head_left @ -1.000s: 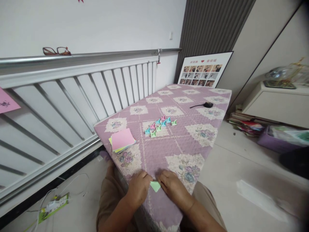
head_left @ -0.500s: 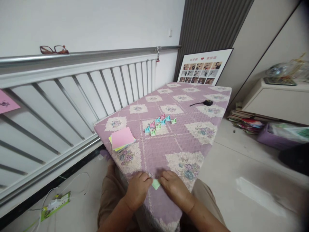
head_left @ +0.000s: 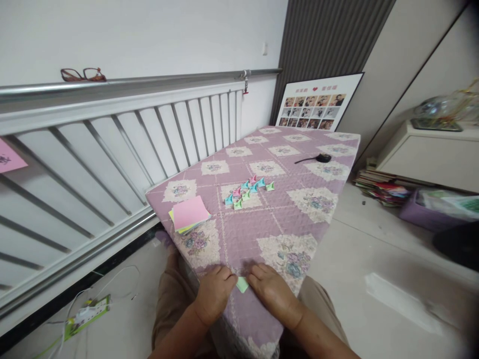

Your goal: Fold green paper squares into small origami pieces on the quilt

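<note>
A small light-green folded paper [head_left: 242,284] lies on the near part of the cloth-covered table [head_left: 247,227], between my two hands. My left hand [head_left: 217,289] grips its left edge, fingers curled and pressed down. On the opposite edge, my right hand [head_left: 270,285] presses with its fingers bent and closed. Both hands hide the paper's side corners. Farther up the cloth stand several small folded paper pieces [head_left: 246,195] in pink, blue and green. To their left sits a stack of coloured paper sheets [head_left: 192,213], pink on top with yellow and others beneath.
A black spoon-like object [head_left: 323,158] lies at the table's far right. Along the left runs a white radiator [head_left: 157,139] with a pipe above it, where glasses [head_left: 83,75] rest. A power strip [head_left: 88,316] with cables is on the floor. A photo board [head_left: 318,102] leans behind the table.
Both hands stay almost in the same place on the green paper, whose visible part looks slightly changed in outline. The whole view has shifted a little.
</note>
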`<state>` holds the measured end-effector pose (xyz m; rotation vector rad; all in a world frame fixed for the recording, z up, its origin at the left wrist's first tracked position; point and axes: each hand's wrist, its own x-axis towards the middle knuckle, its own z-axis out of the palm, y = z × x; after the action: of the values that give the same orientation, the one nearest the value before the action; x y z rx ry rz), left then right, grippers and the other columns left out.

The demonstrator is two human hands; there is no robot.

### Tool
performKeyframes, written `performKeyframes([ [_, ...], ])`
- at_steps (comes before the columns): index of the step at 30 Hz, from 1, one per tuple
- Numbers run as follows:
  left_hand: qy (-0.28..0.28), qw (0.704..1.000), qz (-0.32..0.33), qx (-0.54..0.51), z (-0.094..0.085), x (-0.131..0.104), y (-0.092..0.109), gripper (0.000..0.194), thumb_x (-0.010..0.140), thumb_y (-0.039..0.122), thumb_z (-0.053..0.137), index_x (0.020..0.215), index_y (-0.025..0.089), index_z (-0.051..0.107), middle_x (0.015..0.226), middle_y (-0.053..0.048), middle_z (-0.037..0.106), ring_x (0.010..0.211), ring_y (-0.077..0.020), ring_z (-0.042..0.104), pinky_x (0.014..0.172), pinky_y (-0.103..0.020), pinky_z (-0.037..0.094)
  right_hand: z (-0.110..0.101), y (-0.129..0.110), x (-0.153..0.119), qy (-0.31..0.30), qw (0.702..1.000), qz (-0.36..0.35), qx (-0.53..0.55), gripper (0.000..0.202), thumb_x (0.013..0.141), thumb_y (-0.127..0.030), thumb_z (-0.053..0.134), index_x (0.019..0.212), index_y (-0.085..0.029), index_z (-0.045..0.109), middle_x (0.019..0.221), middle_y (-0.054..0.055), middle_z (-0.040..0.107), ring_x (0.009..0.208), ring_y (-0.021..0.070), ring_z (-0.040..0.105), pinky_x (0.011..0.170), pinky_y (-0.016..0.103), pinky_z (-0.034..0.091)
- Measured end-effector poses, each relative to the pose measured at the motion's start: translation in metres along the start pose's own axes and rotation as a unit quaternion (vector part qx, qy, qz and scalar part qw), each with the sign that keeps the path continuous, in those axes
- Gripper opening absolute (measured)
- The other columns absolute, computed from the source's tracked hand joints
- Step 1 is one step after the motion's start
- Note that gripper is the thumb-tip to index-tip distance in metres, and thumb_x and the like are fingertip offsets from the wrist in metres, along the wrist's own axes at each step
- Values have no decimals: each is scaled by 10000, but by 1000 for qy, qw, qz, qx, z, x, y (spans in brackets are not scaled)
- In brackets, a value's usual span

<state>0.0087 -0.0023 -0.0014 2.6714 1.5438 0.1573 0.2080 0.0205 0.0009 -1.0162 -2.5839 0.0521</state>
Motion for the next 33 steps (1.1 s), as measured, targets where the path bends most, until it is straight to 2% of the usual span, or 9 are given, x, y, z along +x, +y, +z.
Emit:
performKeyframes([
  [7,-12,1000,8,15,-6,-1,3,108,913,205,501,961,212,598,905,-25,590,852,-194,523,680,-281,428,-2,-1,-1,-28,1000,2,8,157,906,-183,501,827,-204,635,790,14,598,773,177,503,716,295,401],
  [12,-43,998,12,43,-14,-7,12,293,918,184,482,1207,227,507,988,-57,584,908,-219,534,716,-303,446,-5,-3,-3,-45,998,22,29,135,893,-182,524,924,-217,650,856,27,615,832,192,524,778,305,429],
  [18,-56,996,10,61,-14,-15,22,391,935,204,437,1319,273,417,1096,-99,555,981,-246,522,798,-369,446,1,-1,-12,17,992,66,107,201,880,-134,483,967,-210,647,932,55,617,895,202,535,829,321,447],
  [22,-51,996,8,67,-11,-17,24,405,929,205,442,1328,268,412,1125,-114,549,997,-265,513,793,-394,446,3,-5,-6,74,975,154,144,232,841,-73,435,907,-183,627,880,65,619,857,198,553,804,328,452],
  [24,-50,996,9,71,-10,-17,25,407,924,206,451,1326,261,414,1142,-118,548,1013,-275,505,792,-400,442,4,-11,3,94,966,205,124,198,839,-130,479,986,-177,603,926,80,627,897,221,554,829,367,436],
  [27,-45,997,11,67,-7,-17,24,413,917,215,467,1326,237,415,1163,-121,547,1029,-282,495,806,-414,433,8,-22,18,95,962,248,61,357,814,-214,557,1170,-205,533,1090,108,611,1024,278,520,864,441,392],
  [33,-7,999,-7,36,1,-22,19,370,929,201,457,1298,237,446,1237,-78,539,1070,-250,485,880,-397,406,16,-26,24,42,962,269,-1,386,819,-257,567,1203,-234,529,1255,106,555,1173,304,443,939,491,320],
])
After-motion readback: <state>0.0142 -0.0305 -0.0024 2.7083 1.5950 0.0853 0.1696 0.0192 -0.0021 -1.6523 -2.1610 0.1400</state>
